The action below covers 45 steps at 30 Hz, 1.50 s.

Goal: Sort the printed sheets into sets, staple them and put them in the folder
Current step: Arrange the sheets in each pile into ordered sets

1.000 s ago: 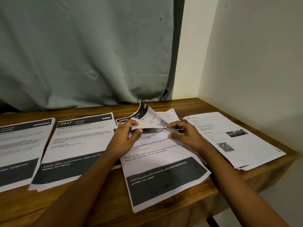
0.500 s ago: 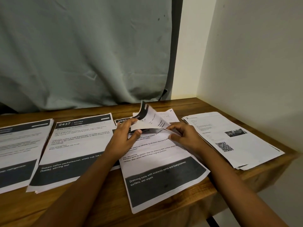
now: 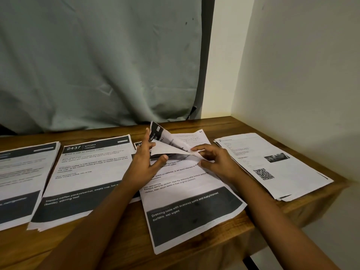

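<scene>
Several stacks of printed sheets lie in a row on the wooden table point(image 3: 214, 123). The middle stack point(image 3: 187, 193) has a dark band reading "Dressing table". Its top sheet point(image 3: 171, 145) is curled up and folded back toward me from the far edge. My left hand point(image 3: 143, 166) is at the left of that fold with its fingers spread straight and its thumb under the lifted paper. To the right of the fold, my right hand point(image 3: 216, 162) pinches the sheet's edge between index finger and thumb. No stapler or folder is in view.
A "2437 Kitchen" stack point(image 3: 87, 172) lies left of the middle one, and another stack point(image 3: 19, 182) runs off the left edge. A stack with a QR code point(image 3: 272, 166) sits by the right wall. A grey curtain point(image 3: 97, 65) hangs behind the table.
My left hand has let go of the folded top sheet and spread its fingers. The fold has risen a little higher. My right hand stays at the sheet's right edge.
</scene>
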Motion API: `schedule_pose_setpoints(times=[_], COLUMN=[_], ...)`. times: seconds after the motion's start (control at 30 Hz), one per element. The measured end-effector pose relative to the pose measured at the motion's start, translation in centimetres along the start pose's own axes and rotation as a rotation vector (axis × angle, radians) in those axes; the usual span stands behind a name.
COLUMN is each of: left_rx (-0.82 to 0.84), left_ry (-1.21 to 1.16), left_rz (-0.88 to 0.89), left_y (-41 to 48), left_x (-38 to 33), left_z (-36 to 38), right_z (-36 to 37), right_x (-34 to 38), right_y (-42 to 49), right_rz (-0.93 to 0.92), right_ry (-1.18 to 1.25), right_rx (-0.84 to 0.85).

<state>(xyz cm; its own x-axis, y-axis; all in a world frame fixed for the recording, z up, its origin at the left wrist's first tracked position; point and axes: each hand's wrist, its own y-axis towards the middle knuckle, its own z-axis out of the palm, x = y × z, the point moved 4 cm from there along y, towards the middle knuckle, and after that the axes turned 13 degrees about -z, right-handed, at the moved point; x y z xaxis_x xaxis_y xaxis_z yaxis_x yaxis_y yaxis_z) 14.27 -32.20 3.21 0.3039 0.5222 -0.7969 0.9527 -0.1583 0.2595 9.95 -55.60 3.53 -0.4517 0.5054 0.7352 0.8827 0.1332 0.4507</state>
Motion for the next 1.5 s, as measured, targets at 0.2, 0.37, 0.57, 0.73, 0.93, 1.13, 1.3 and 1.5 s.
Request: schedule_pose_setpoints(times=[0.2, 0.37, 0.57, 0.73, 0.93, 1.13, 1.3, 1.5], left_rx=[-0.137, -0.245, -0.206, -0.22, -0.215, -0.227, -0.244, -0.25], left_ry=[0.055, 0.184, 0.434, 0.371, 0.362, 0.362, 0.357, 0.352], left_rz=[0.1, 0.2, 0.289, 0.264, 0.262, 0.266, 0.271, 0.255], left_y=[-0.3, -0.5, 0.3, 0.4, 0.5, 0.4, 0.4, 0.3], left_x=[-0.5, -1.1, -0.5, -0.3, -0.2, -0.4, -0.3, -0.4], left_z=[-0.5, -0.8, -0.1, -0.2, 0.0, 0.0, 0.0, 0.0], right_z=[0.2, 0.3, 0.2, -1.9, -1.9, -2.2, -2.5, -2.6], right_x=[0.7, 1.2, 0.9, -0.4, -2.6, -2.3, -2.2, -2.8], right_y=[-0.2, -0.1, -0.1, 0.4, 0.9, 1.2, 1.3, 1.5], right_rz=[-0.015, -0.03, -0.018, 0.198, 0.358, 0.373, 0.434, 0.507], right_ry=[0.019, -0.147, -0.044, -0.245, -0.427, -0.402, -0.397, -0.407], right_rx=[0.043, 0.105, 0.108, -0.216, -0.105, -0.155, -0.191, -0.186])
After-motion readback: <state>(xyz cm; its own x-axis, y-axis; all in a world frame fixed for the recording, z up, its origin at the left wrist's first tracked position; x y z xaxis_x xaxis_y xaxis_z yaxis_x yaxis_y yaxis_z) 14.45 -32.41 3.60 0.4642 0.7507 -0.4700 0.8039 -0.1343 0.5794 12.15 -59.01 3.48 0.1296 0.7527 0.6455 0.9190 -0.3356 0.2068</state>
